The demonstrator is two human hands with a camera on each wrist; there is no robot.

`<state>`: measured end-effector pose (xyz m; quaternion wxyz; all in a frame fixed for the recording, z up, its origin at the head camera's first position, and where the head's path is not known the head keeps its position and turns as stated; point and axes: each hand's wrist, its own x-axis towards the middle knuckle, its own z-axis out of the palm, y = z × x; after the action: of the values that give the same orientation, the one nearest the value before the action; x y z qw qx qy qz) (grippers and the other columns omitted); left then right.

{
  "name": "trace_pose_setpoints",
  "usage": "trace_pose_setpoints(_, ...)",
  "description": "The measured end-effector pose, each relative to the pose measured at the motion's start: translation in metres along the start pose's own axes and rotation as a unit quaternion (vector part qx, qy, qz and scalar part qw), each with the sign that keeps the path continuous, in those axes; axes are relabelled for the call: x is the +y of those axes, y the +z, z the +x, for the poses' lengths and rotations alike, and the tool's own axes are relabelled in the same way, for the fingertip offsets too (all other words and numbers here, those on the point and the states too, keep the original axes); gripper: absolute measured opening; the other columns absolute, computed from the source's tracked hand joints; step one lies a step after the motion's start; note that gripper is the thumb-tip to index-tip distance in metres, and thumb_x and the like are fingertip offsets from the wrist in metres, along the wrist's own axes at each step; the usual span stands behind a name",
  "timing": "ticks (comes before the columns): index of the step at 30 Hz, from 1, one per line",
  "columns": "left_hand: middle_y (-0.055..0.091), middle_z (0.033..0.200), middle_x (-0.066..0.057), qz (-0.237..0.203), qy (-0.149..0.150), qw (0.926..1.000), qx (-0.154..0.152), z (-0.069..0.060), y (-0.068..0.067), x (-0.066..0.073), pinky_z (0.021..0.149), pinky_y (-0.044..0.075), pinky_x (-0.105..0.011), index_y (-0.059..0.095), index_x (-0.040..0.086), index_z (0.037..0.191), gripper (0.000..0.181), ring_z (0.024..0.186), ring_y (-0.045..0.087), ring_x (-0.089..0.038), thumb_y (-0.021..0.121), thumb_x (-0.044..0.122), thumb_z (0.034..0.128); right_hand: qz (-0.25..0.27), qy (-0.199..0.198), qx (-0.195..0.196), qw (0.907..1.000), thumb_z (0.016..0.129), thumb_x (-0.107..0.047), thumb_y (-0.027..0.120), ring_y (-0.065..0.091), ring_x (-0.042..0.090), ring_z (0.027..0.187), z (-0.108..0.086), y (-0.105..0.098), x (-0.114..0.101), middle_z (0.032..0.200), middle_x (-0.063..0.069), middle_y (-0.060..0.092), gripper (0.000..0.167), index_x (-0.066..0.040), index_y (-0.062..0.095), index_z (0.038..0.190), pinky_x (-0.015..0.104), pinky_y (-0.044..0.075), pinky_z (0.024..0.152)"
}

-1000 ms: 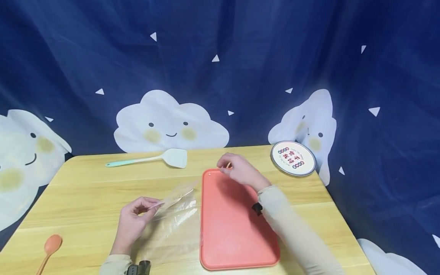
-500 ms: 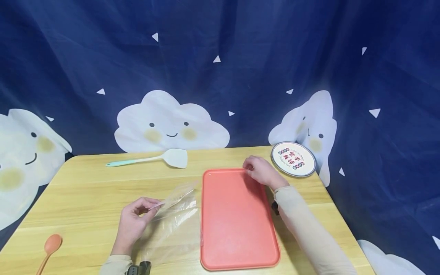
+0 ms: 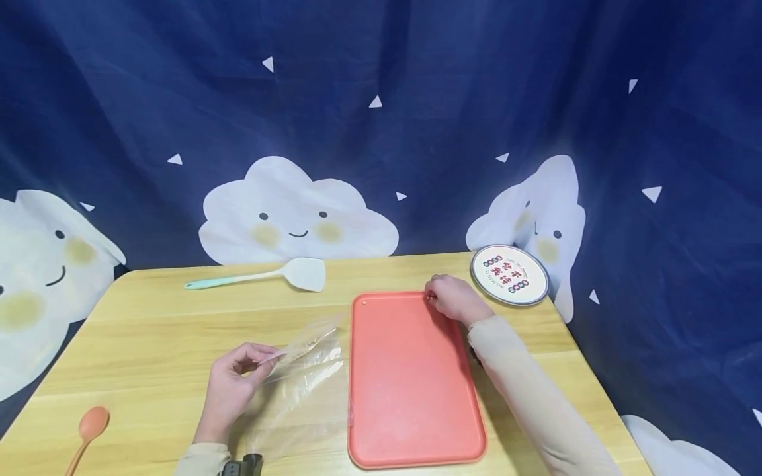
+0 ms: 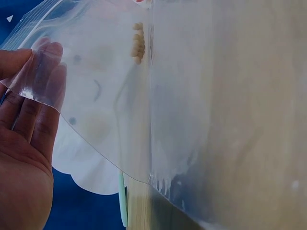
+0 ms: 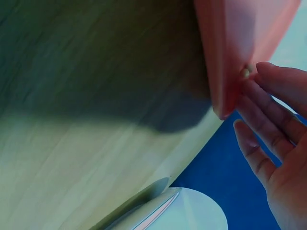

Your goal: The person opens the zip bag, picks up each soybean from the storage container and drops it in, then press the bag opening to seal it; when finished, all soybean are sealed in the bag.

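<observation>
My left hand (image 3: 229,387) pinches the edge of a clear zip bag (image 3: 309,370), holding it tilted over the table left of the red tray (image 3: 417,383). In the left wrist view, a small cluster of pale round soybeans (image 4: 138,44) shows through the plastic. My right hand (image 3: 457,301) is at the tray's far right corner, fingers pointing into it. Up close, a couple of soybeans (image 5: 246,72) sit between its thumb and fingertips against the tray surface. Another small pale bean (image 3: 364,303) lies in the tray's far left corner.
A white spatula (image 3: 303,273) with a mint handle lies at the table's back left. The round plate (image 3: 510,275) with red lettering stands at the back right, near my right hand. An orange spoon (image 3: 92,423) lies at front left. A blue cloud-print curtain (image 3: 440,132) hangs behind.
My right hand has moved right along the tray's far edge to its right corner, where the fingers now come down closer. The left hand and bag have stayed put.
</observation>
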<state>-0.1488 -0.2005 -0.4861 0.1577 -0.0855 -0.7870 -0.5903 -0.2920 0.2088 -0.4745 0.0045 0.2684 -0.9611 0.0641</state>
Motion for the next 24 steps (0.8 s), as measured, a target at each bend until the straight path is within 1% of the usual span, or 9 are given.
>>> trace_pose_setpoints(4, 0.072, 0.091, -0.013, 0.007, -0.004, 1.0000, 0.001, -0.0011, 0.0007, -0.0022, 0.069, 0.057, -0.021, 0.066, 0.004, 0.074, 0.024, 0.081, 0.067, -0.012, 0.075, -0.018, 0.0744, -0.009, -0.005, -0.006, 0.9999, 0.085, -0.004, 0.069, 0.063, 0.025, 0.083, 0.0015, 0.0028, -0.0014, 0.086, 0.004, 0.060, 0.008, -0.009, 0.071, 0.090, 0.040, 0.056, 0.076)
trace_pose_setpoints(9, 0.072, 0.090, -0.013, 0.004, -0.011, 0.9999, 0.003, -0.0019, 0.0020, -0.0040, 0.068, 0.057, -0.021, 0.065, 0.004, 0.074, 0.024, 0.080, 0.068, -0.012, 0.074, -0.019, 0.0743, -0.016, -0.014, -0.005, 0.9998, 0.086, -0.003, 0.070, 0.061, 0.025, 0.080, 0.0044, 0.0062, -0.0028, 0.082, 0.003, 0.057, 0.007, -0.010, 0.067, 0.087, 0.038, 0.055, 0.072)
trace_pose_setpoints(17, 0.071, 0.089, -0.015, 0.016, -0.004, 0.9999, -0.001, 0.0007, 0.0043, -0.0030, 0.068, 0.057, -0.020, 0.065, 0.001, 0.075, 0.021, 0.080, 0.067, -0.013, 0.074, -0.018, 0.0756, -0.017, -0.005, 0.008, 0.9998, 0.086, -0.005, 0.069, 0.059, 0.026, 0.080, 0.0036, 0.0063, -0.0006, 0.083, 0.005, 0.053, 0.008, -0.009, 0.063, 0.083, 0.039, 0.054, 0.070)
trace_pose_setpoints(21, 0.072, 0.090, -0.013, 0.008, -0.007, 0.9999, 0.001, 0.0015, 0.0038, -0.0028, 0.068, 0.057, -0.021, 0.067, 0.004, 0.076, 0.021, 0.079, 0.068, -0.013, 0.075, -0.015, 0.0764, 0.009, 0.007, 0.025, 0.9996, 0.088, -0.006, 0.068, 0.058, 0.023, 0.076, 0.0021, 0.0055, 0.0010, 0.081, 0.003, 0.052, 0.011, -0.009, 0.060, 0.082, 0.037, 0.054, 0.067)
trace_pose_setpoints(24, 0.072, 0.090, -0.012, 0.007, -0.002, 1.0000, 0.000, 0.0017, 0.0038, -0.0013, 0.069, 0.057, -0.021, 0.067, 0.005, 0.076, 0.021, 0.080, 0.068, -0.013, 0.076, -0.015, 0.0764, 0.045, 0.016, 0.030, 0.9984, 0.087, -0.006, 0.067, 0.057, 0.021, 0.074, 0.0020, 0.0040, 0.0010, 0.081, 0.002, 0.053, 0.009, -0.009, 0.060, 0.084, 0.035, 0.053, 0.066)
